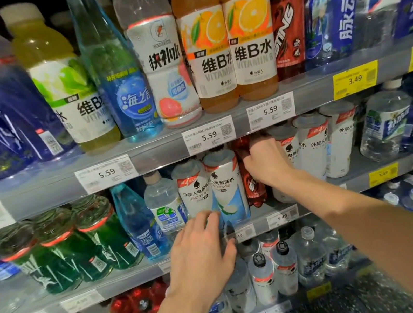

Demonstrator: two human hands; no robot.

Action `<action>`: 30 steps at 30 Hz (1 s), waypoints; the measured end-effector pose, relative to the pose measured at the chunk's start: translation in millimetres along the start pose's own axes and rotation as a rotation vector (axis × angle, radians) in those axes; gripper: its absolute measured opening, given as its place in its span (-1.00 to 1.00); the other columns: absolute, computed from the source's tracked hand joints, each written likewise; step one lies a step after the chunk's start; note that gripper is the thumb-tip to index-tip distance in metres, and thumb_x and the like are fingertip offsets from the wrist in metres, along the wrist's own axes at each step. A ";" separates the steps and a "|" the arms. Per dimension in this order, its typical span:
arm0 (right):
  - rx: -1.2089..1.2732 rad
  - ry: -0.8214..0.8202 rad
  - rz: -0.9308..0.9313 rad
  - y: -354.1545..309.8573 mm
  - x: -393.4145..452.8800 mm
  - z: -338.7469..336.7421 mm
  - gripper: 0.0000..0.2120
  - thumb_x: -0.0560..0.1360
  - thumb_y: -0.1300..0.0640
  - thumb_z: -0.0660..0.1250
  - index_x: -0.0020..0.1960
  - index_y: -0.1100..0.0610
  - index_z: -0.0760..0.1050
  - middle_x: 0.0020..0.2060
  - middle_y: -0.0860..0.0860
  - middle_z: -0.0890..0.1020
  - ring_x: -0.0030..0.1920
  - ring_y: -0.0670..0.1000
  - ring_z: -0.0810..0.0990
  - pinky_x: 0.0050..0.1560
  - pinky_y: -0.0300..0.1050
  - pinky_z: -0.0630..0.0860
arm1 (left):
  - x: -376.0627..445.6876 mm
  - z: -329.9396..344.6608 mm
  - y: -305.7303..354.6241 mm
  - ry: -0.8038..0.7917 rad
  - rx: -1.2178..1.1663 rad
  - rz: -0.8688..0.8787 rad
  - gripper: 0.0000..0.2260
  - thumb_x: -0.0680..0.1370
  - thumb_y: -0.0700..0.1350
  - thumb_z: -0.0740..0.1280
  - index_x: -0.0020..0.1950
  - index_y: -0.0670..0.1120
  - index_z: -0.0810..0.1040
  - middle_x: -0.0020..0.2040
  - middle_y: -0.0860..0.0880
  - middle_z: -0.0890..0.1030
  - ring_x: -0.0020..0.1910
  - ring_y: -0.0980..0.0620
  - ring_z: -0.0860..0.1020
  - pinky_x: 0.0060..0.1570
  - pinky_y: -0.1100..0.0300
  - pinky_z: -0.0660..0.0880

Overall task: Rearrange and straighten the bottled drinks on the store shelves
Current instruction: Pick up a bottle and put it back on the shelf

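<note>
On the middle grey metal shelf (285,210), the right hand (264,160) curls its fingers around the neck of a red plastic bottle (251,184) standing between white-sleeved bottles. The left hand (202,250) reaches with relaxed, spread fingers, fingertips touching the foot of a white-and-blue sleeved bottle (228,188) just left of the red one.

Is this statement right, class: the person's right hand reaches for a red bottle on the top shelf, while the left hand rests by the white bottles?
Not quite. In the head view the right hand reaches the red bottle on the middle shelf, not the top one. The left hand does rest by the white bottles.
</note>
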State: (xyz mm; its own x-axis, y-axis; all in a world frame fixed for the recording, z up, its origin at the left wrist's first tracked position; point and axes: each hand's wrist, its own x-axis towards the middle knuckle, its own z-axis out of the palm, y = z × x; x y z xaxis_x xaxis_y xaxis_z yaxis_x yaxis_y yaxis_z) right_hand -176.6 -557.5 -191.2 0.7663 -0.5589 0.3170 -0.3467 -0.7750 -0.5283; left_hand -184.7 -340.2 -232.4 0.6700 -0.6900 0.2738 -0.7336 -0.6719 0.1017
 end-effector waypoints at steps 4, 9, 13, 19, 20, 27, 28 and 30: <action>-0.058 0.006 0.003 -3.5 6.0 -1.2 -0.84 0.54 0.22 0.26 0.04 0.29 0.54 -0.02 0.27 0.62 -0.03 0.30 0.61 -0.12 -0.01 0.51 | -0.5 2.3 -0.3 0.009 -0.021 0.008 -0.54 0.58 0.17 0.20 0.45 0.07 0.27 0.38 0.14 0.38 0.32 0.11 0.41 0.26 0.21 0.38; 0.015 0.057 0.012 -1.5 4.4 -0.3 -0.78 0.52 0.09 0.31 -0.03 0.25 0.58 -0.09 0.22 0.65 -0.08 0.27 0.63 -0.08 0.05 0.60 | -2.7 5.0 -3.2 0.009 -0.035 0.015 -0.53 0.59 0.16 0.19 0.47 0.06 0.26 0.38 0.13 0.37 0.33 0.11 0.40 0.30 0.20 0.37; 0.018 0.116 0.003 9.6 -8.8 -9.0 -0.61 0.55 -0.07 0.32 -0.28 0.22 0.46 -0.31 0.13 0.55 -0.23 0.20 0.55 -0.26 -0.04 0.42 | -3.3 5.6 -8.9 0.014 -0.038 0.015 -0.53 0.59 0.17 0.18 0.47 0.06 0.26 0.39 0.13 0.37 0.35 0.11 0.39 0.32 0.18 0.38; -0.046 0.192 -0.161 16.2 -36.6 -20.0 -0.64 0.50 -0.14 0.37 -0.20 0.12 0.39 -0.30 0.03 0.54 -0.22 0.15 0.52 -0.27 -0.03 0.37 | -5.7 3.3 -17.6 0.012 -0.006 0.006 -0.54 0.58 0.16 0.20 0.44 0.05 0.30 0.37 0.10 0.41 0.34 0.06 0.42 0.30 0.15 0.40; -0.070 0.208 -0.188 17.9 -43.4 -21.9 -0.64 0.49 -0.16 0.37 -0.20 0.12 0.38 -0.31 0.01 0.53 -0.22 0.14 0.52 -0.28 -0.04 0.34 | -7.6 1.8 -19.7 0.012 -0.003 0.000 -0.54 0.58 0.16 0.21 0.44 0.04 0.30 0.37 0.09 0.41 0.34 0.06 0.42 0.30 0.13 0.41; -0.023 0.373 -0.400 2.1 -90.8 -41.1 -0.62 0.46 -0.17 0.35 -0.24 0.14 0.41 -0.37 -0.01 0.49 -0.36 0.09 0.46 -0.39 -0.06 0.34 | -37.9 -11.7 -54.6 0.005 0.034 -0.075 -0.55 0.55 0.15 0.27 0.38 0.01 0.40 0.31 0.06 0.49 0.28 0.00 0.49 0.19 0.08 0.48; -0.009 0.351 -0.409 -5.0 -97.1 -41.3 -0.61 0.46 -0.19 0.34 -0.25 0.13 0.38 -0.39 -0.04 0.46 -0.38 0.06 0.43 -0.40 -0.06 0.33 | -45.1 -12.4 -62.4 -0.003 0.039 -0.095 -0.55 0.54 0.15 0.27 0.39 0.01 0.40 0.31 0.06 0.49 0.28 0.00 0.49 0.19 0.08 0.48; 0.040 0.235 -0.382 -20.1 -111.3 -35.8 -0.61 0.45 -0.22 0.35 -0.24 0.11 0.41 -0.39 -0.08 0.48 -0.37 0.02 0.45 -0.37 -0.03 0.40 | -62.0 -12.5 -78.7 -0.018 0.047 -0.135 -0.54 0.54 0.15 0.27 0.40 0.01 0.38 0.31 0.05 0.48 0.30 -0.01 0.48 0.17 0.08 0.48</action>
State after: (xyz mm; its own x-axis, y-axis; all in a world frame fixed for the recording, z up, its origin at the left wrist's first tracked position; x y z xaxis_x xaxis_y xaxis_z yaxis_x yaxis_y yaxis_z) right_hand -274.3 -490.3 -187.7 0.6901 -0.2899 0.6631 -0.0375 -0.9294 -0.3672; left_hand -169.9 -241.2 -245.3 0.7643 -0.5970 0.2438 -0.6310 -0.7704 0.0916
